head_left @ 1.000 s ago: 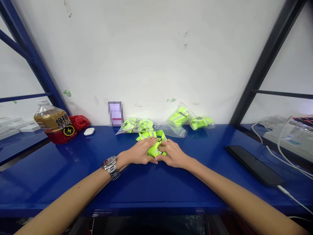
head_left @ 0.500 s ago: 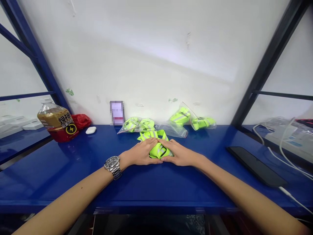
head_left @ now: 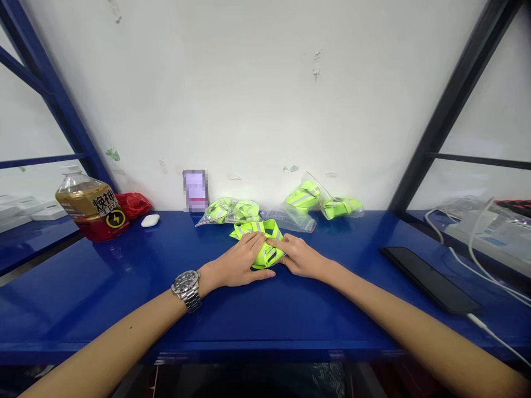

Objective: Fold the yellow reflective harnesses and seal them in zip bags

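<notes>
Blue counter (head_left: 265, 318), and mid-counter the left grip (head_left: 237, 262) lies spread over a neon bundle (head_left: 269, 257) while the right grip (head_left: 306, 258) pinches its right edge. I'd call it the folding step; next move calls for tight folds. Far side: left clear bag (head_left: 204, 221) holds neon fabric; right-hand plastic (head_left: 317, 187) does too, one bag or two, can't tell.
</notes>
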Demonstrator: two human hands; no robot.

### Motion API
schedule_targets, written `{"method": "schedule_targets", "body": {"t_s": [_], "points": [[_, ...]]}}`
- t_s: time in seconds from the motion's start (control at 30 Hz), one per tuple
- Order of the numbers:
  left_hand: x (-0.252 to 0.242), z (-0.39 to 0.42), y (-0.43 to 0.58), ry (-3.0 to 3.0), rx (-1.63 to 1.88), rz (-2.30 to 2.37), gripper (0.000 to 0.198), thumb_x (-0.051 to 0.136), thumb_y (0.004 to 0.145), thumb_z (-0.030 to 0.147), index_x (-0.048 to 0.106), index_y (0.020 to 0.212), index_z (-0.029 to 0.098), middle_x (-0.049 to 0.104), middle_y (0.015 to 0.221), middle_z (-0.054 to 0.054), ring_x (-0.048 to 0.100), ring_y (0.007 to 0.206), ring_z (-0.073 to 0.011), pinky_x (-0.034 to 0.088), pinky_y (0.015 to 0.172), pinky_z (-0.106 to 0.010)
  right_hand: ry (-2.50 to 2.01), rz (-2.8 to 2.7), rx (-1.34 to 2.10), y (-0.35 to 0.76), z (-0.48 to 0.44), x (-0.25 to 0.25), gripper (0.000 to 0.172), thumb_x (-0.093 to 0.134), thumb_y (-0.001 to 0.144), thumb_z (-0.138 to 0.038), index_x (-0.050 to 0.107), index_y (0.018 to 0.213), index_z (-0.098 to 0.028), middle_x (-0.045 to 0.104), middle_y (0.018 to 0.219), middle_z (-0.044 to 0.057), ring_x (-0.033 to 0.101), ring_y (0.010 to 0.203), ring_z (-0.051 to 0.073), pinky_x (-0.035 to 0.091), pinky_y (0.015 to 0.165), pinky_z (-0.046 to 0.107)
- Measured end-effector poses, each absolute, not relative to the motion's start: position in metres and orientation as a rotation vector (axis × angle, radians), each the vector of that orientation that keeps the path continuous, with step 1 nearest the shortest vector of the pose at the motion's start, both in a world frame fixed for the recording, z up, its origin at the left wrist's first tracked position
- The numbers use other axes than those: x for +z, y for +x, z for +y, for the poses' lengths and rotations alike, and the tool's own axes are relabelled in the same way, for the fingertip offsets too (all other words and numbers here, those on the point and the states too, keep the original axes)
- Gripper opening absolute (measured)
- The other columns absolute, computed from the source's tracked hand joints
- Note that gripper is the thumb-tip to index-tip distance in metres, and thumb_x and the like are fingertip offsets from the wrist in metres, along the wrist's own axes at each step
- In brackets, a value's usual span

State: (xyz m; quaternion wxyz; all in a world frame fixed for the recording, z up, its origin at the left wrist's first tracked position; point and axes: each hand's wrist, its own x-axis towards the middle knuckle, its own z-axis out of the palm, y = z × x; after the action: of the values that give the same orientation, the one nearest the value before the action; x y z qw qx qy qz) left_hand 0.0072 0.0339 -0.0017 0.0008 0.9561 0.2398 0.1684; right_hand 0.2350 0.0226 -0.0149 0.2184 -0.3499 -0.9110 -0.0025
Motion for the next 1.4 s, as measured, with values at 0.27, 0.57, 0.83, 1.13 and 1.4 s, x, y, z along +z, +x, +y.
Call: {"method": "schedule_targets", "body": {"t_s": [0.27, 0.57, 0.83, 1.13, 1.4], "points": [[-0.010, 0.033, 0.004, 3.113, 0.591, 0.943, 0.064, 0.041, 0.094, 0.054, 0.031, 0.141, 0.013, 0.049, 0.111, -0.016, 0.048, 0.103, -0.0301, 0.044, 0.092, -0.049, -1.004, -2.530, -0.013, 0.232, 0.015, -0.010, 0.038, 0.047, 0.095, -0.025, 0.051, 0.132, -0.017, 0.058, 0.083, 0.007, 0.048, 0.074, 0.020, 0.039, 0.067, 0.031], [-0.011, 0.021, -0.002, 3.083, 0.693, 0.904, 0.042, 0.044, 0.095, 0.045, 0.044, 0.122, 0.013, 0.056, 0.108, -0.013, 0.055, 0.100, -0.0261, 0.046, 0.083, -0.036, -1.118, -2.470, -0.003, 0.228, -0.007, -0.013, 0.035, 0.047, 0.096, -0.034, 0.057, 0.124, -0.017, 0.060, 0.086, 0.008, 0.051, 0.077, 0.021, 0.036, 0.066, 0.030], [-0.002, 0.001, 0.002, 2.939, 0.689, 1.013, 0.025, 0.043, 0.097, 0.036, 0.048, 0.080, 0.018, 0.058, 0.077, -0.002, 0.054, 0.070, -0.0167, 0.029, 0.060, -0.028, -1.160, -2.286, 0.261, 0.219, -0.032, -0.004, 0.035, 0.042, 0.097, -0.045, 0.065, 0.093, -0.019, 0.063, 0.072, 0.003, 0.054, 0.068, 0.018, 0.030, 0.062, 0.027], [0.030, 0.019, 0.030, 2.628, 0.526, 1.328, 0.042, 0.045, 0.091, 0.045, 0.040, 0.060, 0.019, 0.049, 0.058, 0.001, 0.044, 0.057, -0.0147, 0.019, 0.055, -0.027, -1.311, -1.950, 0.561, 0.219, -0.017, 0.002, 0.042, 0.043, 0.091, -0.053, 0.058, 0.074, -0.017, 0.057, 0.065, 0.003, 0.048, 0.059, 0.016, 0.030, 0.054, 0.025], [0.028, 0.066, 0.050, 2.572, 0.449, 1.458, 0.042, 0.038, 0.093, 0.039, 0.050, 0.058, 0.019, 0.051, 0.054, -0.002, 0.051, 0.056, -0.0183, 0.026, 0.055, -0.028, -1.383, -1.774, 0.504, 0.218, 0.021, 0.001, 0.028, 0.043, 0.090, -0.045, 0.053, 0.086, -0.020, 0.058, 0.074, -0.001, 0.053, 0.066, 0.015, 0.037, 0.058, 0.024]]}}
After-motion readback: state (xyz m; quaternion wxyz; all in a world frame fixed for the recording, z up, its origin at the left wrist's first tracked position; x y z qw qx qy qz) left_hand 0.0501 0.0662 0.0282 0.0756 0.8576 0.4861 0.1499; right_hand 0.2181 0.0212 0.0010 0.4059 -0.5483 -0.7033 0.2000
